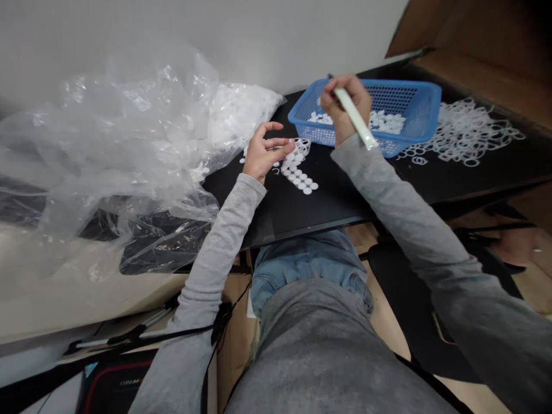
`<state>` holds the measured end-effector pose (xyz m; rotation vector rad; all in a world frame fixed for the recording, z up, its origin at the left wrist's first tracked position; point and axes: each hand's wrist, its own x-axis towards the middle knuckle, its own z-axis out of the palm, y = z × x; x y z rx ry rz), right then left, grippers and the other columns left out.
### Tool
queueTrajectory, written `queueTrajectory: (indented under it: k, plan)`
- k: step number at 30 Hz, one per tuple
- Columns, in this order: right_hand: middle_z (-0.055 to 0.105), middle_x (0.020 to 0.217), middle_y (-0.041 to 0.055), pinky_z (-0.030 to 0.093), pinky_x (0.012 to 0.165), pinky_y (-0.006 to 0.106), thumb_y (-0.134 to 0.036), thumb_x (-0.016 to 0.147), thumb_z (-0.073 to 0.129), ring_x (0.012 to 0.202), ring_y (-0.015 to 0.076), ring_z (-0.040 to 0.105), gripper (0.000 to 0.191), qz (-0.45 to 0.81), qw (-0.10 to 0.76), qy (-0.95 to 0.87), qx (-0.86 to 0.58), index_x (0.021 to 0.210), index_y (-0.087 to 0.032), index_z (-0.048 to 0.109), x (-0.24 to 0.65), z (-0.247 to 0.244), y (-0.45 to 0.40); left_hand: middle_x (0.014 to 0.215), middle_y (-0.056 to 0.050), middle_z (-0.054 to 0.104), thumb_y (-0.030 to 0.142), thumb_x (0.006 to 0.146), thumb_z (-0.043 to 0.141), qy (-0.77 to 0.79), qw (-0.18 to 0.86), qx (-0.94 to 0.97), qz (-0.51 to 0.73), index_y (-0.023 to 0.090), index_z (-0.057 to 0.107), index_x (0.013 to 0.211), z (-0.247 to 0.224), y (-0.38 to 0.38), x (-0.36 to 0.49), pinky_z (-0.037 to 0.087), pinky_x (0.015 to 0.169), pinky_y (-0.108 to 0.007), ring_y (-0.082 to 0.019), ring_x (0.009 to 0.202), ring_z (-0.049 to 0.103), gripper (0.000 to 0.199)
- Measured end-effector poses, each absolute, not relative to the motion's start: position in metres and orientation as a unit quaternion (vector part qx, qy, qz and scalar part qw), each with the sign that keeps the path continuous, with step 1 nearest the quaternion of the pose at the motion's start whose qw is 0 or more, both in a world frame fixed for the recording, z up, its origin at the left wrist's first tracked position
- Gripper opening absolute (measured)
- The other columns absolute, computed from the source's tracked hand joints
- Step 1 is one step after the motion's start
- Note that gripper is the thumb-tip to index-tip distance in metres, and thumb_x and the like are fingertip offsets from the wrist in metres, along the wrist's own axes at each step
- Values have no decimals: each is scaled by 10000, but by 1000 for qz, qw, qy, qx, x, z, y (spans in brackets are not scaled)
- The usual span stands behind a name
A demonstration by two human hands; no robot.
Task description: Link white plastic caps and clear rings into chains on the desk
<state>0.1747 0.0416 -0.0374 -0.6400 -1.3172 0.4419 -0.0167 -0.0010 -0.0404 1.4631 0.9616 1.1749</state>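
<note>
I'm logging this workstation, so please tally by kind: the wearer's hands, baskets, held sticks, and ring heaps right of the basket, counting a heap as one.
Hands: 2 (left hand, right hand)
Baskets: 1 (blue basket)
Held sticks: 1 (pale stick, right hand)
Ring heaps: 1 (white ring heap)
Total: 5

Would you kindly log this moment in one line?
left hand: at discs; right hand: holding pale tool, near basket; rings: beside basket

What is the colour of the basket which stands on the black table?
The basket is blue, as the head view shows best.
</note>
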Motion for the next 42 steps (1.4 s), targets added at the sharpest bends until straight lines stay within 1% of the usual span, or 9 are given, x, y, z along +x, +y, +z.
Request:
queueTrajectory:
  k: [5, 7, 10, 13, 16, 21, 27, 36, 42]
  plan:
    - [601, 954, 19, 451, 845, 352, -228, 728, 630, 885, 193, 545, 211, 95, 738, -567, -352, 880, -293, 499, 195, -33, 43, 1066, -85, 684, 292, 736, 788, 403, 501, 579, 502, 194, 493, 1180, -45, 7, -22, 517, 979, -409, -232, 1099, 658, 542]
    - [630, 891, 8, 469, 840, 338, -319, 817, 603, 844, 185, 566, 75, 159, 722, -576, -349, 812, -306, 528, 187, -28, 37, 1091, -87, 676, 275, 740, 786, 413, 496, 565, 514, 199, 480, 1199, -47, 10, -23, 507, 998, -408, -229, 1124, 647, 556]
    - [626, 702, 16, 497, 731, 327, -423, 913, 495, 674, 163, 578, 241, 309, 673, -601, -301, 767, -256, 587, 167, -24, 29, 1120, -73, 661, 285, 743, 788, 424, 479, 538, 548, 220, 462, 1215, -49, 15, -25, 505, 1006, -411, -220, 1140, 640, 577]
    - [649, 626, -22, 506, 660, 296, -344, 854, 605, 594, 135, 594, 152, 419, 617, -619, -246, 913, -206, 582, 155, -26, 26, 1128, -55, 648, 304, 739, 798, 422, 471, 510, 583, 240, 455, 1207, -50, 19, -28, 510, 1002, -405, -211, 1147, 632, 584]
    - [677, 613, -30, 514, 634, 300, -367, 750, 727, 596, 147, 634, 272, 474, 577, -625, -229, 833, -228, 509, 152, -30, 27, 1147, -56, 636, 311, 709, 823, 419, 469, 506, 590, 245, 464, 1186, -47, 18, -29, 509, 1001, -389, -214, 1166, 614, 601]
    - [641, 595, -15, 490, 655, 340, -581, 496, 842, 608, 140, 577, 479, 423, 551, -652, -303, 608, -226, 540, 152, -30, 29, 1186, -63, 621, 356, 688, 831, 428, 458, 527, 574, 261, 480, 1180, -40, 8, -26, 502, 996, -380, -225, 1189, 593, 612]
    - [686, 660, -13, 444, 652, 322, -598, 472, 849, 616, 133, 534, 482, 416, 549, -644, -332, 580, -232, 554, 153, -30, 30, 1179, -67, 616, 390, 700, 817, 426, 460, 541, 561, 265, 480, 1209, -37, 4, -23, 485, 1007, -384, -236, 1213, 578, 623]
    - [682, 714, 34, 446, 662, 335, -588, 601, 778, 651, 151, 548, 442, 373, 551, -678, -311, 625, -226, 525, 154, -35, 32, 1113, -64, 633, 379, 726, 798, 426, 469, 546, 549, 247, 482, 1202, -38, 5, -23, 491, 990, -379, -231, 1165, 612, 586]
    - [711, 856, 59, 455, 797, 418, -281, 800, 602, 840, 247, 621, 153, 137, 507, -786, -325, 715, -252, 479, 149, -34, 13, 1054, -54, 637, 322, 707, 805, 424, 453, 566, 543, 236, 514, 1151, -41, 6, -21, 462, 1025, -385, -233, 1188, 593, 538]
